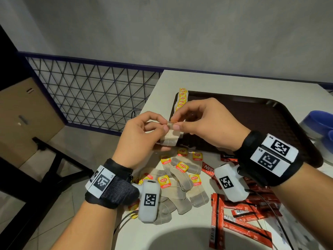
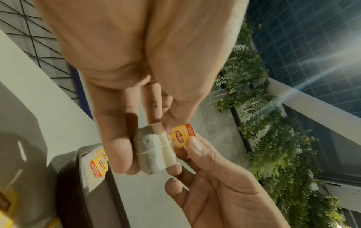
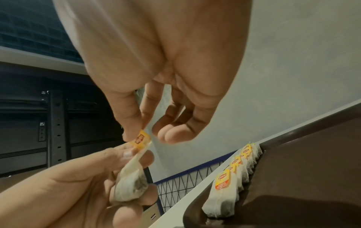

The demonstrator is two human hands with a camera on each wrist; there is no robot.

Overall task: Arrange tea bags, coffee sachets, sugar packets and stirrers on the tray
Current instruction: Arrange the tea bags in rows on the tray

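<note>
Against a grey wall, above a white bench (image 1: 239, 82), the left hand (image 1: 142, 136) grips a tea bag (image 1: 171, 138), long axis upright, while the right hand (image 1: 203, 123) pinches its yellow tag (image 2: 180, 137). The tea-bag row (image 1: 182, 98) on the tray (image 1: 252, 112) lies just beyond, nearer the right hand.

What we cannot make out around the raised tea bag

From the head view the left hand (image 1: 142, 134) and right hand (image 1: 203, 123) cover most of the tea bag (image 1: 171, 137), and its yellow tag (image 2: 178, 136) shows only from the wrist views; the tray (image 1: 266, 112) is cut by the right wrist, the blue containers (image 1: 319, 123) run off the right edge, and print on the red sachets (image 1: 239, 224) is too blurred for us to read.
</note>
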